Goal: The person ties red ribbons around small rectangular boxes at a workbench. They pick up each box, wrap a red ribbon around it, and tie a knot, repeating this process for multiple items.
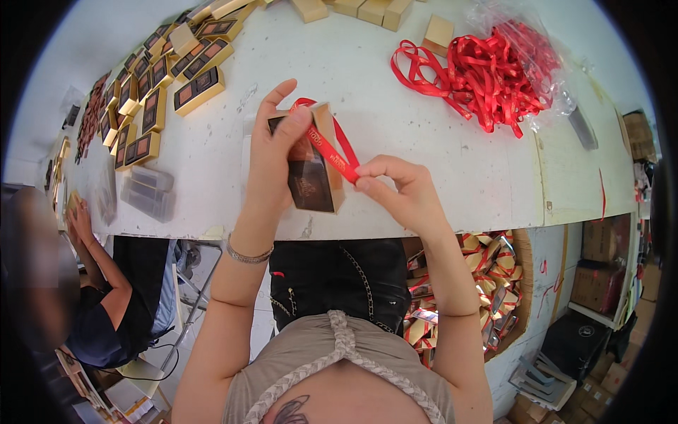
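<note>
A gold gift box (311, 177) with a dark, glossy front is tilted above the white table, near its front edge. My left hand (277, 134) grips it from the left, with the thumb across its upper part. Around the top of the box runs a red ribbon loop (329, 152) with gold printing. My right hand (399, 187) pinches the loop's free end between thumb and forefinger and draws it out to the right of the box. The fingers of my left hand behind the box are partly hidden.
A heap of red ribbons (494, 74) lies at the back right, partly in clear plastic. Several gold boxes (200, 90) crowd the left. Clear plastic trays (147, 194) sit nearer. Below the table, a carton (521, 297) holds ribboned boxes. A co-worker's arm (106, 261) reaches in at left.
</note>
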A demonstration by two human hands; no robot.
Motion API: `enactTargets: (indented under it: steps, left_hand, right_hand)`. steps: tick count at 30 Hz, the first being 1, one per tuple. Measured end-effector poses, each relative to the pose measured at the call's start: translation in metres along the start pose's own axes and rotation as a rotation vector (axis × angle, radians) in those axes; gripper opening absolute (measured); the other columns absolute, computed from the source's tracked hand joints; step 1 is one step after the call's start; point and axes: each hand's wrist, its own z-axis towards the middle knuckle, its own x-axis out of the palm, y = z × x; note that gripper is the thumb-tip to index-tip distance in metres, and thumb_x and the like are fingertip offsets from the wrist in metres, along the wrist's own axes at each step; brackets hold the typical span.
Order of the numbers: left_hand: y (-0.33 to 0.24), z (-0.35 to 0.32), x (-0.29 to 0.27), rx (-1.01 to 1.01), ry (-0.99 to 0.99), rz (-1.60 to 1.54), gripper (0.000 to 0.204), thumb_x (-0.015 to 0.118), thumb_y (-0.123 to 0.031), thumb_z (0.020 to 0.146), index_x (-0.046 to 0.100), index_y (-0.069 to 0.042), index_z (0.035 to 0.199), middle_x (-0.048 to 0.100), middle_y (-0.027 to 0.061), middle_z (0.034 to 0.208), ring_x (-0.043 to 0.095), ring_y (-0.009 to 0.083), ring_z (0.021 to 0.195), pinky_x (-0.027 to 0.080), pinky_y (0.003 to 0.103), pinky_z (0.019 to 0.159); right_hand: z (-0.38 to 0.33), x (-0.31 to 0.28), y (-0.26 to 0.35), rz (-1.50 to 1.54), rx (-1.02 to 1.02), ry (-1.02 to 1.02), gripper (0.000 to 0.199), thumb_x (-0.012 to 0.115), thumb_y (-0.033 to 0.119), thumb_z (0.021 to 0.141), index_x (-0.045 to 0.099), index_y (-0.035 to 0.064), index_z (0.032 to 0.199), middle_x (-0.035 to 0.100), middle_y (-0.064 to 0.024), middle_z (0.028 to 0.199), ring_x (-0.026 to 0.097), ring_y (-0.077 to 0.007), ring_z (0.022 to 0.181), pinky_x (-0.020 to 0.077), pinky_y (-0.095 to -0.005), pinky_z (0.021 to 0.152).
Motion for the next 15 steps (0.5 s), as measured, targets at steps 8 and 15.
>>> enactTargets:
  steps: [8, 15]
  left_hand:
    - [-0.005, -0.001, 0.002, -0.145, -0.043, -0.215, 0.042, 0.052, -0.034, 0.090, 0.051, -0.006, 0.122, 0.059, 0.0060, 0.091, 0.059, 0.0131, 0.080, 0.051, 0.027, 0.067]
    - [-0.002, -0.001, -0.003, -0.005, 0.255, -0.038, 0.059, 0.076, -0.011, 0.068, 0.045, -0.004, 0.119, 0.059, 0.0096, 0.099, 0.060, 0.0172, 0.090, 0.052, 0.030, 0.079]
  right_hand:
    - [-0.015, 0.017, -0.005, -0.230, -0.252, -0.005, 0.027, 0.071, 0.004, 0.074, 0.060, 0.0049, 0.099, 0.062, -0.0062, 0.097, 0.056, -0.0200, 0.092, 0.0439, -0.0322, 0.083]
    - [-0.020, 0.028, -0.036, 0.302, -0.104, -0.041, 0.035, 0.074, 0.003, 0.072, 0.058, 0.0032, 0.103, 0.060, -0.0045, 0.102, 0.056, -0.0141, 0.094, 0.0442, -0.0303, 0.086]
